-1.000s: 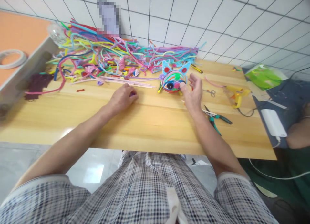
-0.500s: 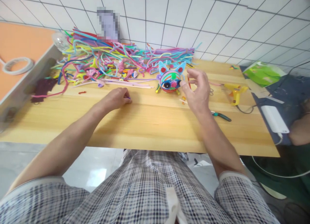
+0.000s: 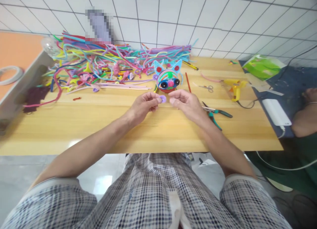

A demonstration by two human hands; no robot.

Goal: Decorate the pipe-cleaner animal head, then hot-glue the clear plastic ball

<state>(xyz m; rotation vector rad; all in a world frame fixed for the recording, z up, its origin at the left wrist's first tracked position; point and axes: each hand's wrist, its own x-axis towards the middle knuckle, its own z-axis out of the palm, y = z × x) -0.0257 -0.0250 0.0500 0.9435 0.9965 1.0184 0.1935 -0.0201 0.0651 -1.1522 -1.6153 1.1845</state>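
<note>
Pinched in my left hand (image 3: 143, 105) is a small purple coiled disc (image 3: 162, 99), apparently fuzzy pipe cleaner. My right hand (image 3: 187, 103) is just to its right, with thumb and forefinger slightly apart and nothing visible between them. Directly behind both hands stands a colourful animal figure (image 3: 169, 79) with light-blue ears with red centres, dark eyes and a pink nose. A red stick (image 3: 188, 82) lies to the right of the figure. Pliers (image 3: 215, 115) with dark and teal handles rest beyond my right wrist.
Heaped pipe cleaners (image 3: 99, 62) run along the tiled wall. Small scissors (image 3: 208, 88) and a yellow glue gun (image 3: 234, 87) lie on the right. A green packet (image 3: 264, 67) and a white power strip or adapter (image 3: 276, 111) are beyond, near another person's arm (image 3: 305, 120).
My left hand has moved right, bringing the purple disc in front of the figure. My right hand has come down and left from beside the figure, uncovering the pliers and scissors.
</note>
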